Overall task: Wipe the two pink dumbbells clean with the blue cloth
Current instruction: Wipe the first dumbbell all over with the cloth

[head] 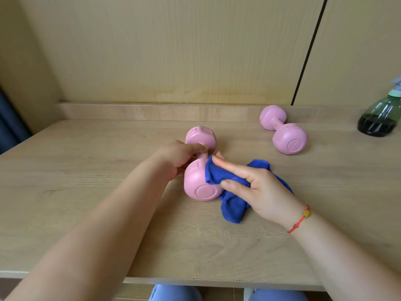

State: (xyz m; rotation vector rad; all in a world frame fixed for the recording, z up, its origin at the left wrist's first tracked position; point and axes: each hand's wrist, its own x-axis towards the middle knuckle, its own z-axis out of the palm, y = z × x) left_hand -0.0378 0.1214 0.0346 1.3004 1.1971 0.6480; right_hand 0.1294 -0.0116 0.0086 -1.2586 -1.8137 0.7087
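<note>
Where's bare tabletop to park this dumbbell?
Bare: the light wooden table's left half, from the left hand to the back ledge; the strip between the blue cloth and near edge. Crowded: centre, held pink dumbbell, cloth and right hand; back right, second pink dumbbell and green spray bottle.

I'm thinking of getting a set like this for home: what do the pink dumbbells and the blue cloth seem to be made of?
The near pink dumbbell and the far pink dumbbell look like matte plastic or a vinyl coating: even colour, little shine, moulded circles on the end faces. Their core is hidden. The blue cloth looks like soft microfibre or terry: limp folds, slightly fuzzy surface.
</note>
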